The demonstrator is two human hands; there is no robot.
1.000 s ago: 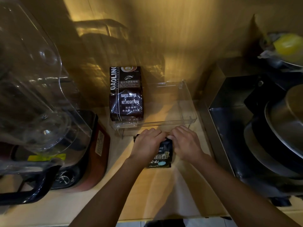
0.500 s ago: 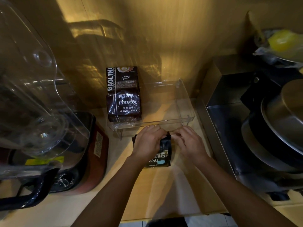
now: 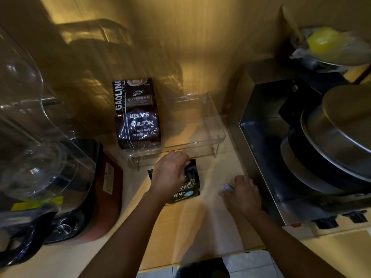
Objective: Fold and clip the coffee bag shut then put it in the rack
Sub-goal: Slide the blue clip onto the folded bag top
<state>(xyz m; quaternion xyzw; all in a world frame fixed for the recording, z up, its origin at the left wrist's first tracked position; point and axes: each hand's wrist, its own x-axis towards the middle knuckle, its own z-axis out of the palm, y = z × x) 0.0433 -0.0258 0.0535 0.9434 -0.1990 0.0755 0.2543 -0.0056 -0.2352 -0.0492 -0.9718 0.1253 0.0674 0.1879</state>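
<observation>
A small black coffee bag (image 3: 187,188) lies flat on the wooden desk (image 3: 200,227), just near of the clear plastic rack (image 3: 215,125) and not inside it. The left hand (image 3: 170,174) rests on the bag's left and far portion, fingers curled over the far edge, which appears folded down under them; the grip is closed on that edge. The right hand (image 3: 242,194) lies on the desk to the right of the bag, apart from it and close to the steel side of the stove unit (image 3: 259,125). Its fingers are bent around a small pale object (image 3: 227,187), likely the clip; the blur prevents confirming whether the grip is fully closed on it. The rack stands on short legs against the far wall, and a larger dark coffee package (image 3: 138,113) printed "BAKED COFFEE" stands upright in its left end; the right part holds nothing. A blender (image 3: 50,157) with a clear jug occupies the left side. Stacked metal pans (image 3: 331,137) sit at right.
</observation>
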